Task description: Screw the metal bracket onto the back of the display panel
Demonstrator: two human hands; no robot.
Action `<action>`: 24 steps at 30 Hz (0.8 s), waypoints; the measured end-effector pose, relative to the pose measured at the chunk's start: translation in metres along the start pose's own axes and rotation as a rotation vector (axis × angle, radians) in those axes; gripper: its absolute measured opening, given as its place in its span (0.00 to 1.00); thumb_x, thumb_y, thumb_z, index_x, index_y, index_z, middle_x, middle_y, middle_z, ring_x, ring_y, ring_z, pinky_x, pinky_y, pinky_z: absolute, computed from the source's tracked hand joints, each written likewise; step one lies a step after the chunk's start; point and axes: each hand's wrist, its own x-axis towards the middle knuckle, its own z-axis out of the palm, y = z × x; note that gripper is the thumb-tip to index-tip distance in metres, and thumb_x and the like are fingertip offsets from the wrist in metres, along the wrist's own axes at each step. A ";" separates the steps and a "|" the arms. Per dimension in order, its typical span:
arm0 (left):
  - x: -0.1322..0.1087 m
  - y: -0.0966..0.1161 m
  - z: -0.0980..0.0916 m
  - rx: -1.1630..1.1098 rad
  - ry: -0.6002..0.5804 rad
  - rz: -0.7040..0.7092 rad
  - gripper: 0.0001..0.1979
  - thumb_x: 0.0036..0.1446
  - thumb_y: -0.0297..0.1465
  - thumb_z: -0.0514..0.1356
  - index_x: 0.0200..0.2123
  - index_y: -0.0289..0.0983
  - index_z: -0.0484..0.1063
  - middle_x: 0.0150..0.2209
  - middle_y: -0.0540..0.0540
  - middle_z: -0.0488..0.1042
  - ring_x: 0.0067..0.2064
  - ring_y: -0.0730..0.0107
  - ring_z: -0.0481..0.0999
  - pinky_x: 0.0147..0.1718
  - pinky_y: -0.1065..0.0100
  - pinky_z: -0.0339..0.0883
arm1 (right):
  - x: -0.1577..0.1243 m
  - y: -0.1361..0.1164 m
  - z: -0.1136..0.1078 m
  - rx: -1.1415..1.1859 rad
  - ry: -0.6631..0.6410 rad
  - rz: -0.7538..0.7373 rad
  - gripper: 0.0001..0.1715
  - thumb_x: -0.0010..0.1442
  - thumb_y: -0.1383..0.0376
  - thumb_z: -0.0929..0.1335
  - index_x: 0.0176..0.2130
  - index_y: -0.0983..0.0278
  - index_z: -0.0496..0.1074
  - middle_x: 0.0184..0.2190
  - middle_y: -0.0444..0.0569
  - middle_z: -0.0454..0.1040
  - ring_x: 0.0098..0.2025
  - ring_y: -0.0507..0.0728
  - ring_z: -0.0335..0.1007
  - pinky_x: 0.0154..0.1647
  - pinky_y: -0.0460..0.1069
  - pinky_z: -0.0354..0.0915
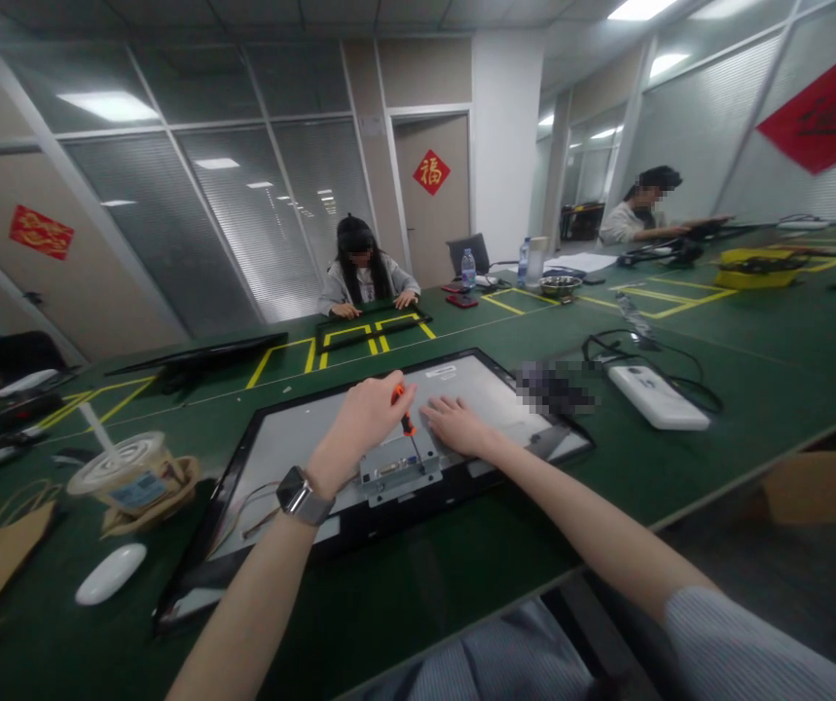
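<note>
A monitor panel point(293, 428) lies face down on the green table, its grey metal back up and a black frame around it. A small metal board cover point(392, 472) sits at its near edge. My left hand point(363, 421), with a watch on the wrist, is closed around an orange-handled screwdriver point(404, 414). The screwdriver's tip points down onto the board cover. My right hand point(455, 425) lies flat with fingers spread on the panel's back, just right of the screwdriver.
A lidded drink cup point(129, 472) in a paper bag and a white mouse point(109, 572) lie to the left. A white power brick point(657, 396) with black cables lies to the right. Two other people point(361, 273) sit at the table's far side. The table edge point(716, 492) runs near right.
</note>
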 end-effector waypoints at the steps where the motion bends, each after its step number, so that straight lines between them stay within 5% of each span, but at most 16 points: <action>1: 0.000 0.000 0.000 0.005 -0.001 -0.009 0.15 0.65 0.40 0.46 0.36 0.38 0.68 0.28 0.45 0.76 0.33 0.61 0.76 0.29 0.68 0.58 | 0.000 0.000 -0.001 0.002 -0.003 -0.002 0.25 0.68 0.65 0.56 0.62 0.61 0.57 0.63 0.58 0.58 0.63 0.67 0.52 0.59 0.65 0.53; 24: -0.003 0.000 -0.004 0.139 -0.043 -0.024 0.17 0.66 0.37 0.42 0.38 0.38 0.67 0.31 0.42 0.77 0.32 0.59 0.77 0.31 0.66 0.61 | 0.001 0.004 0.006 0.007 -0.009 -0.027 0.25 0.67 0.67 0.55 0.62 0.62 0.58 0.63 0.59 0.58 0.63 0.67 0.52 0.58 0.66 0.53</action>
